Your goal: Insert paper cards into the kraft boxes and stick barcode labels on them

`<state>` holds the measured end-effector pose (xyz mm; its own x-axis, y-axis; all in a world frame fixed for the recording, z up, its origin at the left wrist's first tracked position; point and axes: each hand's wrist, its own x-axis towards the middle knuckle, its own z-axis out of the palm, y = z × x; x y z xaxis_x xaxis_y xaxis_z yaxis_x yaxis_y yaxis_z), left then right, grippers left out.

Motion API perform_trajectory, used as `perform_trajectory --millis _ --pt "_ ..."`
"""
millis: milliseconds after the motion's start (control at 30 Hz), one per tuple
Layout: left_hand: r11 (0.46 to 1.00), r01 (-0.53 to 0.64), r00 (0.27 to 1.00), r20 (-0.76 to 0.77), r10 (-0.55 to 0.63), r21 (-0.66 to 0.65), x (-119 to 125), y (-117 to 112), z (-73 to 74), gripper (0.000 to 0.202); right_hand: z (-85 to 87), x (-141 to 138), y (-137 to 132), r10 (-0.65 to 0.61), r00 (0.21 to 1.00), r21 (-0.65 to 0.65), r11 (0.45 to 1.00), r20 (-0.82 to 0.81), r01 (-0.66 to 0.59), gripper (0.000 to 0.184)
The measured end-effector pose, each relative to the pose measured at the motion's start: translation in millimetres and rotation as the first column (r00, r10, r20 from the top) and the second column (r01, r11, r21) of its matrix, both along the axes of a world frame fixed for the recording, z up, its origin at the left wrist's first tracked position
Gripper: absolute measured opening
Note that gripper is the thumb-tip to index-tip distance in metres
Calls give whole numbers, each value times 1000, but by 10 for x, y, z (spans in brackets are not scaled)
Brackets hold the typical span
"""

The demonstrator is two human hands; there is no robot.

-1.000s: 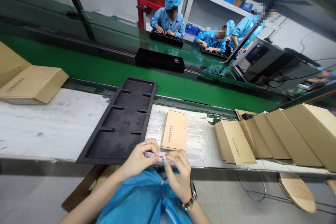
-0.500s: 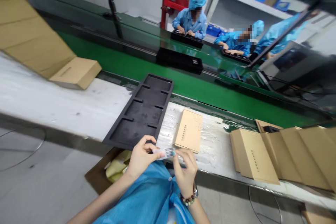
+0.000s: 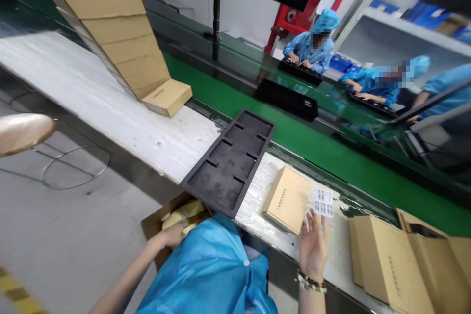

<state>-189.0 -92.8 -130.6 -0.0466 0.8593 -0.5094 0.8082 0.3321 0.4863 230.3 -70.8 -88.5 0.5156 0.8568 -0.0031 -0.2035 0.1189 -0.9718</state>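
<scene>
— Nearest the camera, what is seen of the hands?
— A white barcode label [image 3: 324, 202] is pinched at the fingertips of the right hand [image 3: 313, 245], raised just beside a small flat carton [image 3: 285, 198]. The left hand [image 3: 173, 233] is lowered into an open cardboard box [image 3: 156, 228] below the surface edge, against yellow material [image 3: 184, 211]; whether its fingers are closed cannot be told.

— And on the surface [image 3: 110, 108] itself?
— A black foam tray [image 3: 230, 164] with four empty compartments is laid just left of the small carton. More brown cartons [image 3: 386, 255] are lined up to the right.

— Farther off?
— A green conveyor belt [image 3: 331, 152] is seen beyond the surface, with a black tray [image 3: 287, 99] on it. Stacked cartons [image 3: 117, 24] are leaned at the far left. Co-workers in blue coats [image 3: 312, 44] are seated on the far side.
</scene>
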Motion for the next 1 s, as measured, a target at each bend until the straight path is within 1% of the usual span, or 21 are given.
perform_trajectory --millis 67,133,200,233,267,367,400,433,467,533,567,600,633,733,767,800,833,867,933,967,1000 --pt "981 163 977 119 -175 102 380 125 193 20 -26 -64 3 53 999 -10 999 -12 -53 67" --pt "930 265 921 220 -322 253 783 245 413 25 -47 -152 6 73 997 -29 997 27 -72 82" --pt "868 297 857 289 -426 397 1188 392 576 24 -65 -250 11 57 996 -49 997 75 -54 90" --pt "841 286 834 313 -455 458 1386 479 618 23 -75 -300 15 42 996 -58 998 84 -37 94" --pt "819 266 817 331 -471 509 1577 570 630 31 -87 -351 21 25 996 -67 998 84 -19 96" --pt "778 196 790 374 -486 597 2073 778 536 86 -112 -486 41 -17 998 -90 996 59 22 99" --pt "773 179 783 387 -486 609 2193 796 490 96 -108 -520 40 -31 998 -93 995 50 36 98" --pt "772 163 778 401 -483 614 2281 781 449 100 -91 -545 29 -47 998 -93 994 41 50 97" --pt "775 148 774 415 -477 614 2335 735 421 101 -60 -563 3 -62 998 -93 994 30 65 96" --pt "779 136 767 433 -474 612 2338 582 405 102 44 -578 -97 -100 995 -114 988 31 103 92" --pt "768 139 763 427 -485 625 2298 500 414 100 113 -580 -170 -125 991 -136 982 47 130 89" --pt "739 138 760 408 -506 660 2239 429 431 93 187 -578 -251 -148 987 -160 975 65 157 86" --pt "683 132 755 374 -539 718 2172 378 450 83 262 -571 -334 -166 983 -184 967 77 178 83" --pt "432 76 714 253 -653 899 1989 373 513 59 468 -499 -532 -143 987 -229 961 74 156 77" --pt "374 62 691 231 -685 925 1948 409 538 55 528 -449 -569 -128 989 -221 965 78 142 74" --pt "347 60 671 220 -708 936 1919 451 567 51 587 -387 -594 -141 984 -194 968 112 161 68" --pt "348 69 655 220 -723 935 1899 494 603 48 646 -316 -609 -199 966 -138 965 168 223 60" --pt "372 81 648 235 -725 925 1885 532 645 48 707 -242 -619 -290 932 -50 950 219 307 49" --pt "438 100 644 278 -713 893 1867 585 740 49 838 -119 -636 -476 844 142 880 248 454 25" --pt "468 107 641 300 -707 877 1861 600 787 50 905 -83 -645 -512 826 198 858 236 475 18" --pt "489 113 635 315 -705 865 1856 609 830 50 968 -69 -654 -486 846 207 871 220 446 15"
